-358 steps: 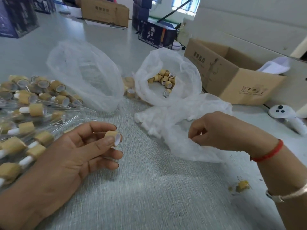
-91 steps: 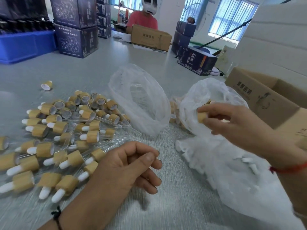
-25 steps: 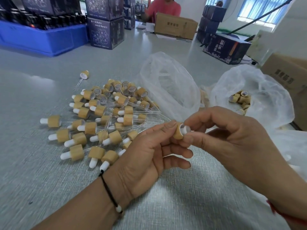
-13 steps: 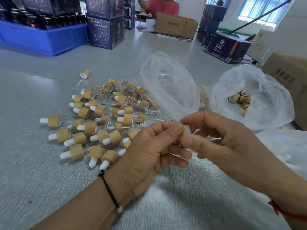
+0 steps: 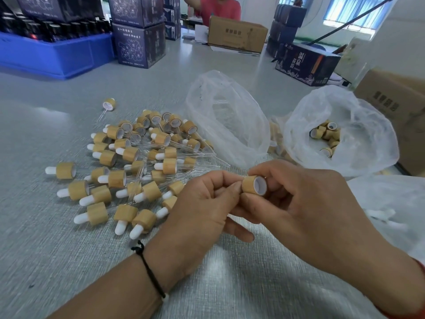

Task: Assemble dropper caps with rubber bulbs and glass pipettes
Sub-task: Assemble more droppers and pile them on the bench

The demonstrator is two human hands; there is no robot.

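Currently the left hand [image 5: 202,203] pinches at the closed end of a bamboo dropper cap [image 5: 253,185] (bulb hidden), above the counter [image 5: 57,261]; the right hand [image 5: 305,203] grips its rim. Risk: an off-axis push may seat the bulb crooked, or the cap may slip into the finished droppers [image 5: 128,171].

You get bright daylight from the windows [image 5: 349,12] at upper right. The table [image 5: 57,249] shows pale glare, and the edges bend and blur.
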